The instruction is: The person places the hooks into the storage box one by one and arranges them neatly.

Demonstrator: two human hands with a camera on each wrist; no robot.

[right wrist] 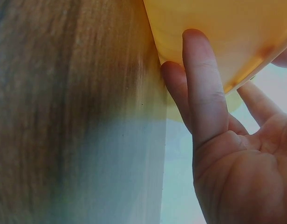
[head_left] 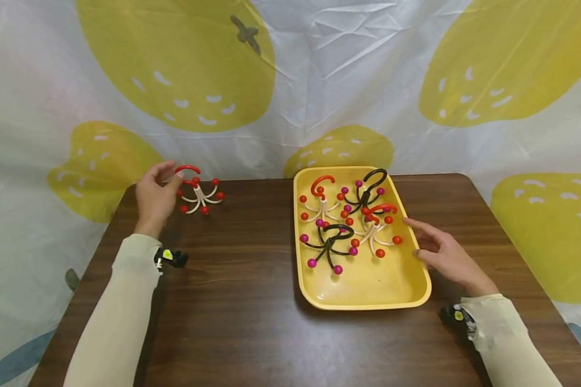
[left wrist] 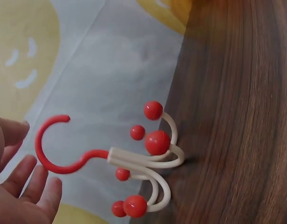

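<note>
In the head view, my left hand [head_left: 156,196] is at the back left of the table, beside a white multi-arm hanging hook [head_left: 200,194] with a red crook and red ball tips. That hook stands upright on its curved arms. In the left wrist view, the fingers [left wrist: 35,186] are loosely bent beside the red crook [left wrist: 59,169], with a gap between thumb and fingers; whether a fingertip touches it is unclear. My right hand [head_left: 447,258] touches the right side of a yellow tray [head_left: 363,293]. Its fairly straight fingers [right wrist: 206,88] lie against the tray's outer wall.
Inside the tray stand two white hooks with red crooks [head_left: 323,207] and two black hooks [head_left: 329,244] with magenta ball tips. The brown wooden table [head_left: 222,312] ends at a white curtain [head_left: 290,107] printed with yellow fruit.
</note>
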